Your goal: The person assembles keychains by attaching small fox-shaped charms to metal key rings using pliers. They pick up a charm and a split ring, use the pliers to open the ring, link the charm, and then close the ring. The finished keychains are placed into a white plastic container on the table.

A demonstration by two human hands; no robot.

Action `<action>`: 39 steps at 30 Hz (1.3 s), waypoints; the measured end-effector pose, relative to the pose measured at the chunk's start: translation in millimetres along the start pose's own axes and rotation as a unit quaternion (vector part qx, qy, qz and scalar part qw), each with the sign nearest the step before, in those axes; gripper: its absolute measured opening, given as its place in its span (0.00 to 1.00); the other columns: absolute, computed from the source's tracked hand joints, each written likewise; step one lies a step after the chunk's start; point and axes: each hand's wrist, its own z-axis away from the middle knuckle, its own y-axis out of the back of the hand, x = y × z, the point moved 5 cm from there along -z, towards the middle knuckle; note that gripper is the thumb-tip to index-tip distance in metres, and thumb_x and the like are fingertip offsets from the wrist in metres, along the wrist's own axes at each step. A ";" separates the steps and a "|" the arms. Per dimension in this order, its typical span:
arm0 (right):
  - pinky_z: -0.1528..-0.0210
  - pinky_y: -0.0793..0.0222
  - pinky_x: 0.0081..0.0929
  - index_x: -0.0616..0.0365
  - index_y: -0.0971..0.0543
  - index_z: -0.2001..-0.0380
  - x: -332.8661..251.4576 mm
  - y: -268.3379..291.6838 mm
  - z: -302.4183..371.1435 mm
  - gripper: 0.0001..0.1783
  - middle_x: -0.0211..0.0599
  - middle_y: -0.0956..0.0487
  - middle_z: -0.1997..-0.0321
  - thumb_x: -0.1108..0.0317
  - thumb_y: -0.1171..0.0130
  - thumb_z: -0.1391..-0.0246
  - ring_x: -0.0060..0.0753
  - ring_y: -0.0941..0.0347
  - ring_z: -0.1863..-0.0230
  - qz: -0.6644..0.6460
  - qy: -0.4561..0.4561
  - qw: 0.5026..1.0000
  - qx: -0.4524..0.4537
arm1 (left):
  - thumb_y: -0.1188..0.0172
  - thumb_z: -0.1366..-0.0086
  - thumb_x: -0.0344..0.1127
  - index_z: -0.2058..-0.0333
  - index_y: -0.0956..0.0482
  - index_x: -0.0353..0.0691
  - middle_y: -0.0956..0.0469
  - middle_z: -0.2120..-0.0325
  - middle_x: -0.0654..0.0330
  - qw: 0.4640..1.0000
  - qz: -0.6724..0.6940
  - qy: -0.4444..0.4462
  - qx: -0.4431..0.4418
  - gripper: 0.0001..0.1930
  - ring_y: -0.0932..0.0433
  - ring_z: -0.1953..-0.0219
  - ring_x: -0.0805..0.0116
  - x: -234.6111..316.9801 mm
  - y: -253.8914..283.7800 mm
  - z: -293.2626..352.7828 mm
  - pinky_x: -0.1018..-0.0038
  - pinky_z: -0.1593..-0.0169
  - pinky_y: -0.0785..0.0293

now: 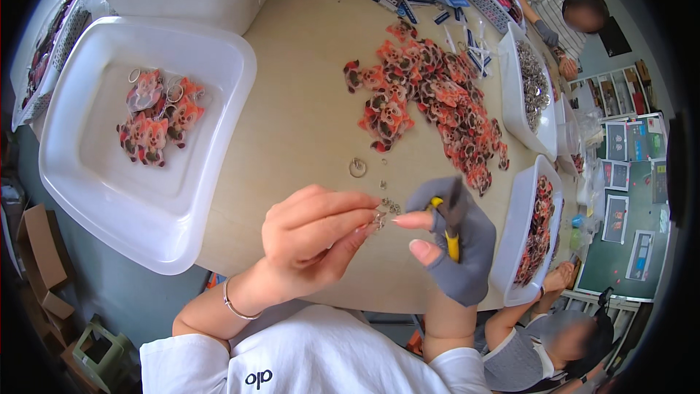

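Bare, with a bracelet on the wrist, my left hand (pixel 302 241) pinches a small silvery metal piece (pixel 380 221), perhaps a bit of chain, between thumb and fingertips. My right hand (pixel 470 255) wears a grey glove with thumb and index tip exposed. It grips yellow-handled pliers (pixel 453 244), whose dark head is blurred. The right index tip is close to the metal piece; contact is unclear. Just beyond the fingers, small metal fittings (pixel 391 206) and a split ring (pixel 357 168) lie on the table (pixel 292 117). Farther off spreads a pile of flat red-and-orange animal-shaped charms (pixel 430 95).
A white tub (pixel 69 146) at left holds several charms with rings. At right stand a bin of metal rings (pixel 516 95) and a bin of charms (pixel 503 270). A white basket (pixel 182 4) is at the back left. Two people (pixel 554 350) sit along the right side.
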 end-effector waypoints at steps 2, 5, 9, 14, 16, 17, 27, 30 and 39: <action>0.62 0.34 0.27 0.64 0.17 0.65 -6.5 6.0 8.3 0.15 0.39 0.27 0.63 0.71 0.37 0.60 0.35 0.30 0.65 0.079 0.038 0.996 0.011 | 0.35 0.56 0.21 0.71 0.17 0.36 0.18 0.66 0.59 0.997 -0.029 -0.069 -0.002 0.10 0.24 0.75 0.68 5.0 5.4 -2.6 0.78 0.76 0.29; 0.63 0.33 0.33 0.64 0.20 0.76 -0.8 11.7 19.0 0.11 0.41 0.26 0.62 0.67 0.34 0.61 0.39 0.29 0.65 0.158 0.058 0.985 -0.031 | 0.35 0.58 0.23 0.70 0.17 0.37 0.18 0.65 0.60 0.988 -0.049 -0.145 -0.014 0.12 0.24 0.75 0.70 9.7 9.9 -5.2 0.79 0.76 0.29; 0.62 0.33 0.37 0.61 0.25 0.82 -5.2 12.7 25.4 0.14 0.40 0.25 0.62 0.64 0.31 0.63 0.42 0.29 0.64 0.255 0.064 0.963 -0.063 | 0.35 0.58 0.24 0.70 0.17 0.37 0.18 0.64 0.61 0.981 -0.051 -0.186 -0.014 0.11 0.25 0.75 0.70 14.0 10.3 -7.1 0.80 0.77 0.28; 0.60 0.34 0.39 0.58 0.25 0.80 -11.8 12.8 31.7 0.13 0.39 0.26 0.63 0.65 0.30 0.64 0.43 0.29 0.64 0.317 0.075 0.943 -0.065 | 0.33 0.55 0.24 0.71 0.18 0.38 0.18 0.64 0.63 0.977 -0.063 -0.201 -0.024 0.10 0.24 0.75 0.71 20.8 7.5 -8.6 0.80 0.77 0.28; 0.61 0.34 0.39 0.57 0.25 0.80 -12.8 12.3 33.2 0.13 0.38 0.26 0.63 0.66 0.30 0.65 0.43 0.29 0.64 0.327 0.087 0.938 -0.068 | 0.32 0.55 0.24 0.71 0.18 0.38 0.18 0.64 0.63 0.977 -0.066 -0.199 -0.028 0.10 0.24 0.74 0.71 22.2 7.9 -8.6 0.80 0.77 0.28; 0.61 0.34 0.39 0.57 0.26 0.80 -13.4 12.1 33.7 0.13 0.38 0.27 0.63 0.66 0.30 0.66 0.43 0.29 0.64 0.327 0.086 0.938 -0.069 | 0.36 0.54 0.22 0.71 0.18 0.37 0.18 0.65 0.61 0.976 -0.063 -0.204 -0.037 0.09 0.24 0.74 0.69 22.6 7.8 -8.4 0.78 0.75 0.27; 0.67 0.36 0.38 0.57 0.26 0.80 -17.7 9.4 37.5 0.14 0.38 0.27 0.68 0.67 0.30 0.67 0.42 0.31 0.69 0.342 0.100 0.932 -0.067 | 0.43 0.55 0.18 0.73 0.17 0.34 0.18 0.66 0.57 0.972 -0.066 -0.216 -0.071 0.10 0.23 0.70 0.64 25.4 8.7 -9.3 0.74 0.70 0.24; 0.69 0.37 0.37 0.57 0.26 0.80 -21.0 8.2 39.1 0.14 0.39 0.28 0.70 0.67 0.30 0.69 0.41 0.31 0.71 0.356 0.103 0.926 -0.068 | 0.43 0.56 0.18 0.74 0.17 0.34 0.18 0.66 0.59 0.972 -0.064 -0.214 -0.077 0.10 0.23 0.70 0.64 26.7 9.1 -11.2 0.74 0.70 0.24; 0.72 0.39 0.37 0.56 0.30 0.85 -29.3 3.1 46.8 0.15 0.38 0.31 0.72 0.66 0.32 0.73 0.40 0.33 0.74 0.432 0.109 0.893 -0.067 | 0.42 0.60 0.19 0.75 0.17 0.35 0.18 0.67 0.60 0.973 -0.059 -0.204 -0.095 0.11 0.24 0.71 0.65 27.2 10.6 -13.1 0.74 0.71 0.24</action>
